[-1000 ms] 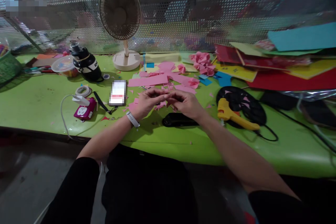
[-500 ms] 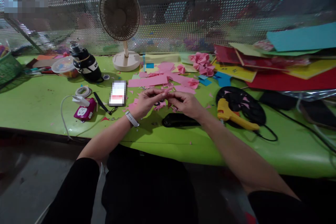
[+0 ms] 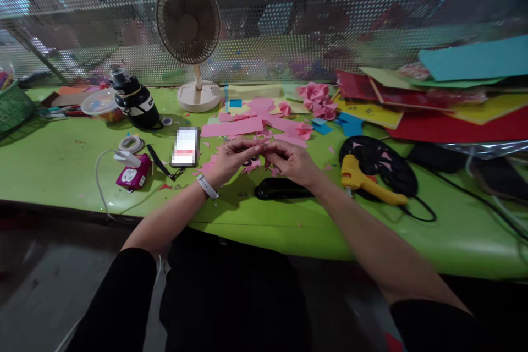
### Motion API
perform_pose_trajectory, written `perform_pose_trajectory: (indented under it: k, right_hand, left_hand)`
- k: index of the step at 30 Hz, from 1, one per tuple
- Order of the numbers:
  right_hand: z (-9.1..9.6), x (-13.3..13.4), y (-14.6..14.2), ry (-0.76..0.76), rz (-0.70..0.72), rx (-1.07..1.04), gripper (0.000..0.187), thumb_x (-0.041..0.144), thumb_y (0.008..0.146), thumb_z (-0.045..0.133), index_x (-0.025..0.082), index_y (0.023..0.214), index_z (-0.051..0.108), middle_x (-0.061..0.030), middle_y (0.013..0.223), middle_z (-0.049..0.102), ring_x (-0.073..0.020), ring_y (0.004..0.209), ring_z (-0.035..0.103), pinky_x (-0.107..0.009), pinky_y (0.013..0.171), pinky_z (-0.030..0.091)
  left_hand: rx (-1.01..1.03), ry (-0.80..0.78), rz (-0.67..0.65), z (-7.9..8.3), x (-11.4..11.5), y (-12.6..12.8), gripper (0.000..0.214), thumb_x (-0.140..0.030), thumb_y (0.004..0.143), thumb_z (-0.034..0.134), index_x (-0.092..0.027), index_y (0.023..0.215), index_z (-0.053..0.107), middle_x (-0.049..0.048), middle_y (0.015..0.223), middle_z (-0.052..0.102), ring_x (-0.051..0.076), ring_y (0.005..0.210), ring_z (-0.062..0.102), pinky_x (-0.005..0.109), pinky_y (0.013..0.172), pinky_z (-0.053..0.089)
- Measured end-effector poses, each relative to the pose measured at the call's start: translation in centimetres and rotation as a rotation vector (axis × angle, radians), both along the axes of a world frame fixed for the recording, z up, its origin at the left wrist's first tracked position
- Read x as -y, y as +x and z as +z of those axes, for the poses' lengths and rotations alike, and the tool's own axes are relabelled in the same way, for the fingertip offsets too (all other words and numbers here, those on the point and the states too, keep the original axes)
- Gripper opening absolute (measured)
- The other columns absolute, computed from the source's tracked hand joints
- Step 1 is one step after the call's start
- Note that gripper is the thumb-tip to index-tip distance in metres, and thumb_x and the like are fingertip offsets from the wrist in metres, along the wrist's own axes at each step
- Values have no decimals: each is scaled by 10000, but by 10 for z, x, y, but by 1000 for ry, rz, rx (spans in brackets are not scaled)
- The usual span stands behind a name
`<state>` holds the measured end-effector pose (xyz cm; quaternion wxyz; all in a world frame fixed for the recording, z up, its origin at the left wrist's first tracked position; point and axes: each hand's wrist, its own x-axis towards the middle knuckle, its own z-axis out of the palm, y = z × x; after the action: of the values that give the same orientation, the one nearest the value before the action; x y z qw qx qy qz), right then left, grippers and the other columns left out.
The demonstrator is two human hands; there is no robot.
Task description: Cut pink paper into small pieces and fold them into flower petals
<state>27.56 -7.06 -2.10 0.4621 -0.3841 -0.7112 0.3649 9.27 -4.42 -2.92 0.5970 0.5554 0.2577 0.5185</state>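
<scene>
My left hand [image 3: 237, 160] and my right hand [image 3: 291, 160] meet fingertip to fingertip above the table's middle. Both are closed in a pinch on a small piece of pink paper, mostly hidden by the fingers. Pink paper scraps [image 3: 252, 165] lie beneath them, and pink strips [image 3: 233, 127] spread just beyond. Farther back sits a cluster of folded pink paper flowers [image 3: 317, 100]. Below my right hand rests a black stapler-like object [image 3: 282, 189], partly covered by the wrist.
A yellow glue gun [image 3: 367, 180] lies on a black tray [image 3: 402, 173] at right, its cord trailing. Left are a phone [image 3: 185, 146], a purple power adapter [image 3: 134, 175], tape [image 3: 131, 144] and a black bottle [image 3: 136, 100]. Behind stand a fan [image 3: 198, 96] and stacked coloured paper [image 3: 462, 124].
My right fingers have shifted slightly at the pinched paper, and less pink shows above the fingertips. Everything on the table stays in place.
</scene>
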Motion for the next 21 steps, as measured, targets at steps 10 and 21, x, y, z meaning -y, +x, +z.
perform_pose_trajectory:
  k: [10,21]
  right_hand:
    - [1,6,-2,-74,0,-4,305,488,891,651,198,985,667,-6,708,662,-120,519,553,-273,503,475]
    - [1,2,1,-48,0,42,277,485,905,621,219,962,669,6,686,632,-117,495,517,-266,467,436]
  left_hand:
    - [-2,3,53,5,5,0,275,-401,670,865,-166,739,738,27,773,709,90,662,619,258,646,511]
    - [-59,76,48,3,2,0,283,-447,689,843,-207,829,788,41,851,735,114,752,653,253,680,531]
